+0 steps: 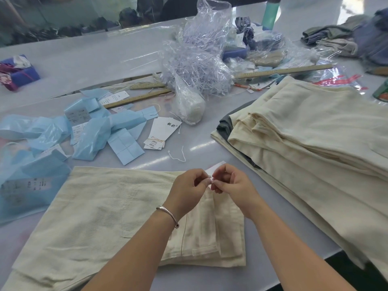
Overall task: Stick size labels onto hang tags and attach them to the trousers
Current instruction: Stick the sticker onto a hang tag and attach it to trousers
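flanking hands (211,186): backing sheets (100,131), folded stack (304,131)

The scene is bright and evenly lit, with soft, cool light from above. The glossy counter (84,66) shows pale streaks of glare, and the crumpled clear plastic bag (201,49) sparkles with small highlights. Shadows are weak — only a soft one lies under the hands and forearms. The wide lens bends straight lines near the edges, so the wooden ruler (283,71) looks curved. The far background is darker and blurred — details there are not readable.
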### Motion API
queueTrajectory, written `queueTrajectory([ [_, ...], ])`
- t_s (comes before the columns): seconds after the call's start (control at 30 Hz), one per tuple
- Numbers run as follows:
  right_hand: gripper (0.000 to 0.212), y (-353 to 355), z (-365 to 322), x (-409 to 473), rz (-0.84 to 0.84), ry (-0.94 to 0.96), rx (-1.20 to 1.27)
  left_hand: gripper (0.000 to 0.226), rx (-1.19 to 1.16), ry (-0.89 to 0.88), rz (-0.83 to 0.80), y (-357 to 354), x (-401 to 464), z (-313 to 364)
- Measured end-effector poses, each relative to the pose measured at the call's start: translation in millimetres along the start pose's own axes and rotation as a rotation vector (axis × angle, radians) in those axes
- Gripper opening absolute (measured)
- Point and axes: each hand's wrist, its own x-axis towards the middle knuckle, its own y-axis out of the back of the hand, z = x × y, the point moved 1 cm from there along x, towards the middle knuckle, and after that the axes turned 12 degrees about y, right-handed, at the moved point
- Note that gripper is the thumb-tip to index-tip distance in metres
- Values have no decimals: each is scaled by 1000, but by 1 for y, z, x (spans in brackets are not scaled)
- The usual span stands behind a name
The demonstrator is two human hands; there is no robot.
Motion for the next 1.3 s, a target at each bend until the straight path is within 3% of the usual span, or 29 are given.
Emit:
queueTrajectory([
  [0.4,13,1,-6,4,-2,-3,71,13,176,-99,32,8,1,10],
  [0.73,12,4,-10,7,-56,85,-336,11,431,-203,66,4,0,16],
  [1.0,10,9,-11,4,1,-19,6,15,195,-71,74,1,-2,19],
  [1.3,9,1,-9,5,83,24,18,13,290,-135,102,10,6,32],
])
